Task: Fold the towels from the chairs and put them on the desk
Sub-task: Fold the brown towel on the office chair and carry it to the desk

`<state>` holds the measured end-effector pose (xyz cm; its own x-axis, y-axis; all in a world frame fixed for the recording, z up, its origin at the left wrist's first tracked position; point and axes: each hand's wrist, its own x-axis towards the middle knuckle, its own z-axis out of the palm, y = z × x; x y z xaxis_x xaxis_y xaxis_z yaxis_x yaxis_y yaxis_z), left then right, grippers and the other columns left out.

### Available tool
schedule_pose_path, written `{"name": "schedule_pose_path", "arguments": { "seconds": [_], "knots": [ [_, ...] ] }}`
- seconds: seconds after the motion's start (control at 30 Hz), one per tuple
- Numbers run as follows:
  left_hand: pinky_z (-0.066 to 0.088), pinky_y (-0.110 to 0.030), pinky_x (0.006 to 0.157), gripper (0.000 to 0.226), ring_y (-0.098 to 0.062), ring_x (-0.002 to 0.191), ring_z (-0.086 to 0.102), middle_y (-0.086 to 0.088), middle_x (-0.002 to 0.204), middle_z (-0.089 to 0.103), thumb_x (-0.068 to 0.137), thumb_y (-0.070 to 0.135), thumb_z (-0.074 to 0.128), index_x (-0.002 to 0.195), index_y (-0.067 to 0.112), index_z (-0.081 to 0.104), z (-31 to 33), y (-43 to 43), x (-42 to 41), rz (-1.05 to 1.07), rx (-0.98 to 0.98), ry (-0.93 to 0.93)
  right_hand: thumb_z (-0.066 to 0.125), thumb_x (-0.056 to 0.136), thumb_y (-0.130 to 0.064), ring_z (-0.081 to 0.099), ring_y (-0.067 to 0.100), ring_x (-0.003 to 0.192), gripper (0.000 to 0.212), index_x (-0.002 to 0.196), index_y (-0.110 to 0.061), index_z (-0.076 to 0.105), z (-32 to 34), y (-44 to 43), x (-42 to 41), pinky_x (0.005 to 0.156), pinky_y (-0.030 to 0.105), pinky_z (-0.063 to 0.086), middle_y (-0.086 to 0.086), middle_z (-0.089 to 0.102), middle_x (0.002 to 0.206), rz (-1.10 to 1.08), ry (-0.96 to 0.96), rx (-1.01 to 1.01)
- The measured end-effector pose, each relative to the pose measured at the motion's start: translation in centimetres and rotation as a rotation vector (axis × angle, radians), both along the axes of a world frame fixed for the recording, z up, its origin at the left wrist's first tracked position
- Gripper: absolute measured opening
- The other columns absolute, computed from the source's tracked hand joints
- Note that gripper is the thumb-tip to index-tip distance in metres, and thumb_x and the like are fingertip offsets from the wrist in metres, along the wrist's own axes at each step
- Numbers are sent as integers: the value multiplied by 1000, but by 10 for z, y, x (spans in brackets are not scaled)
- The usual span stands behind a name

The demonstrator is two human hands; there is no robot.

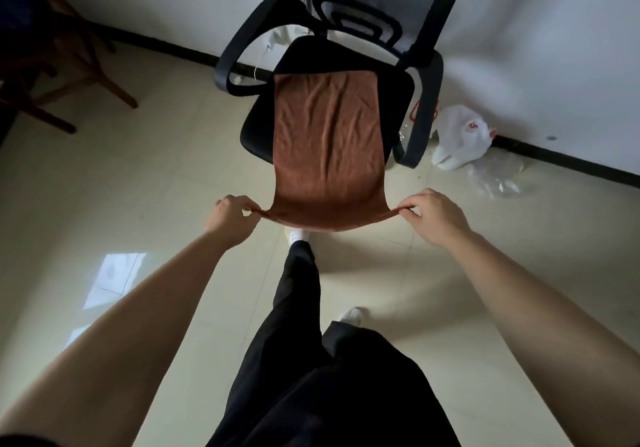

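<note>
A brown towel (327,145) lies lengthwise over the seat of a black office chair (420,100), its far end on the seat and its near end stretched out in the air past the seat's front edge. My left hand (231,216) pinches the near left corner. My right hand (434,214) pinches the near right corner. The near edge sags slightly between the two hands. No desk shows in this view.
A white plastic bag (460,136) and clear plastic wrapping (498,178) lie on the tiled floor by the wall, right of the chair. A wooden chair frame (69,65) stands at the far left. My black-trousered legs and white shoes are below the towel.
</note>
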<state>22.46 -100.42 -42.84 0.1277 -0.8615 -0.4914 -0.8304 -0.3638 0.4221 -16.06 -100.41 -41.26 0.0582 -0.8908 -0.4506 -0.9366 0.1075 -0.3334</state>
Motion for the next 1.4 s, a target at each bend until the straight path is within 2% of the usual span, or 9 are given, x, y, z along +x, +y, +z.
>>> {"name": "schedule_pose_path", "arguments": {
  "seconds": [0.1,0.23,0.4,0.7,0.8,0.93,1.17,1.33,1.4],
  "knots": [
    [47,-29,80,17,-24,102,62,0,105,70,85,20,62,98,22,72,-9,-64,3,179,-25,59,57,97,-32,62,29,99,21,109,-24,72,-6,-59,8,73,35,47,6,63,107,-27,76,-133],
    [53,-37,88,22,-28,99,62,-5,104,71,84,17,56,100,19,71,-19,-161,-5,351,-35,123,58,97,-28,61,35,90,19,104,-14,69,-24,-143,28,62,34,42,12,63,98,-123,183,-382],
    [51,-34,85,24,-32,102,62,-12,107,70,85,17,55,105,15,69,-62,-274,-9,354,-12,110,52,100,-21,62,37,96,20,111,-14,66,-76,-247,40,70,43,52,15,64,106,-176,231,-325],
    [46,-31,82,31,-32,105,62,-14,111,69,86,13,50,110,9,70,-168,-407,1,191,-12,7,43,102,-22,55,41,112,27,119,-11,61,-175,-382,51,89,43,43,22,58,121,-208,282,-222],
    [51,-34,85,32,-29,101,64,-11,107,70,85,13,48,107,11,71,-196,-427,2,130,-25,-28,43,102,-22,54,41,114,28,120,-11,61,-207,-402,51,92,44,43,23,58,122,-200,304,-196],
    [52,-42,90,29,-27,106,61,-10,118,63,88,19,46,110,16,65,-231,-441,2,136,-60,-39,43,102,-23,54,42,115,29,120,-10,61,-239,-422,46,91,47,45,23,58,122,-198,300,-214],
    [45,-38,73,28,-32,108,55,-11,125,52,95,31,43,118,21,56,-255,-451,-12,71,-122,-292,44,102,-31,50,40,122,31,124,-12,57,-262,-437,46,94,43,42,21,53,131,-264,332,-241],
    [44,-39,91,43,-30,120,46,-14,131,47,93,34,48,130,12,49,-256,-407,-9,79,-251,-91,43,101,-39,42,35,131,47,140,-12,44,-262,-409,58,97,42,40,18,44,142,-402,262,-231],
    [40,-42,96,49,-36,120,45,-19,131,48,92,36,50,131,6,49,-255,-372,-11,23,-277,-102,43,99,-43,41,36,132,56,146,-12,39,-263,-382,60,100,45,40,18,43,144,-434,237,-229]
  ]
}}
